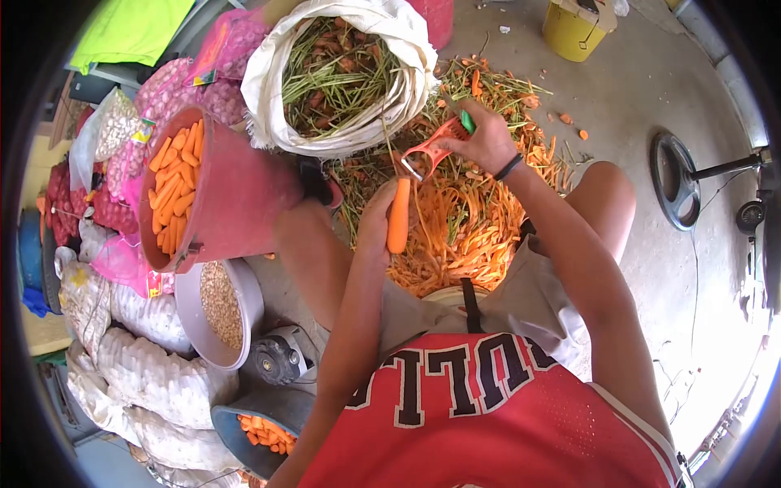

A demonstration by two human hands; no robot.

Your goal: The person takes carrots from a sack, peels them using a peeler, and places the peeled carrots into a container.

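Left grip (pixel 376 215): I see it grasping one carrot (pixel 398 221), whose long axis runs up the view.
Right grip (pixel 488 140): closed on an orange peeler (pixel 447 132), farther off.
Peeler blade (pixel 413 169): just beside the carrot's far end; I can't tell if they touch.
Underneath: heaped carrot shavings (pixel 468 252).

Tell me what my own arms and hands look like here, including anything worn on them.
Your left hand and right hand are ungloved, and a thin dark band circles the right wrist. Your arms are sleeveless; the red jersey has black lettering edged in white.
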